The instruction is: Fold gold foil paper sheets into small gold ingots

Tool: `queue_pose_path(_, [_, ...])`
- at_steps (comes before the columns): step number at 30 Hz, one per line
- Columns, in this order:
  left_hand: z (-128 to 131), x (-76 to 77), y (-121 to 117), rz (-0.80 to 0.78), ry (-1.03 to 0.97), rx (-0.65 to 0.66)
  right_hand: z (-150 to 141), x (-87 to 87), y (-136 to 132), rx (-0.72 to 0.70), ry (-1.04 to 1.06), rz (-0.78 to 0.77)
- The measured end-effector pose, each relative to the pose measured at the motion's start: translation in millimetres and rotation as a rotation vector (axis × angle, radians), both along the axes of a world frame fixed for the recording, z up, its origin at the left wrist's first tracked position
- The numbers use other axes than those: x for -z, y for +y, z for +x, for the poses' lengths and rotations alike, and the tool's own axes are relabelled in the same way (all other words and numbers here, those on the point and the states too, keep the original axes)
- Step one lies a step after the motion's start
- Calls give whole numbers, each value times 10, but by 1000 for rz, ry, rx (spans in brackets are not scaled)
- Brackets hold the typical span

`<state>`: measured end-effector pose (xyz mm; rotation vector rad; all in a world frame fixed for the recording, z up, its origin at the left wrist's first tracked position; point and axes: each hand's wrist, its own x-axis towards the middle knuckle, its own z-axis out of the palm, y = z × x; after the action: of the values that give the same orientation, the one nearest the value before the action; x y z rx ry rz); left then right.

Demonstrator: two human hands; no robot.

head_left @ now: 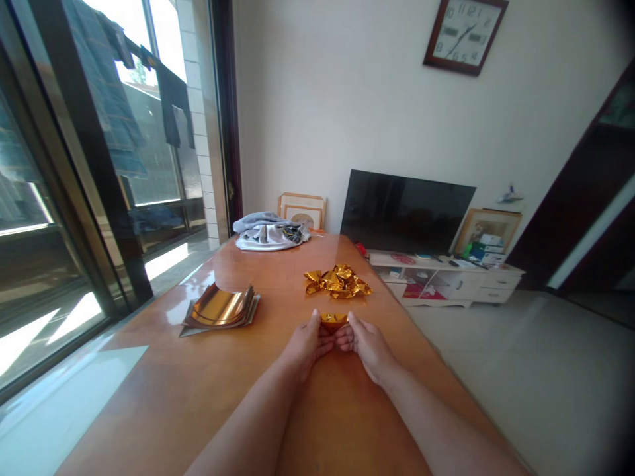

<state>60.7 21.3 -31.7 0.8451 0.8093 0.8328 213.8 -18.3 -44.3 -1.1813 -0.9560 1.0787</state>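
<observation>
Gold, shiny foil, creased into one small piece (334, 319), sits between the person's left hand (305, 340) and right hand (370, 345), over the middle of a long, glossy, orange-brown wooden table (223, 396); whether its underside touches the wood cannot be told. Each thumb presses at one end of the piece while the curled fingers (325, 344) gather below, so both hands appear to pinch it from the sides, though the exact contact under the foil is hidden. The step in hand looks like shaping or folding this one piece, its upper edge already dented. Just beyond it lies a loose heap of crumpled gold foil pieces (340, 283), apart from the hands, and off to the left rests a stack of curling, gold-faced sheets (218, 309) with duller edges, which neither hand touches. The next move seems to call for light, even pressure from both thumbs, with the two ends kept level, since thin foil would likely crease in the wrong place or spring open if one side were squeezed harder. Farther back, a bundled, pale grey cloth (270, 233) lies at the table's far end, well apart from the work.
</observation>
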Motion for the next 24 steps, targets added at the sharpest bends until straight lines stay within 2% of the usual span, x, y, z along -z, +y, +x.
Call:
queue_pose_path(6, [1,46,54,-23,-1,11,10,-14,3,38,35,27])
queue_pose_path(13, [-29,14,100,-79,-7,-73,-11,-38,8,72,77,78])
queue_pose_path(18, [-95,-46,104,-78,-31,-93,-37,-39,42,91,90,26])
queue_pose_path(24, [-164,-43,149,-72,13,-144,-4,-55,57,126,70,-58])
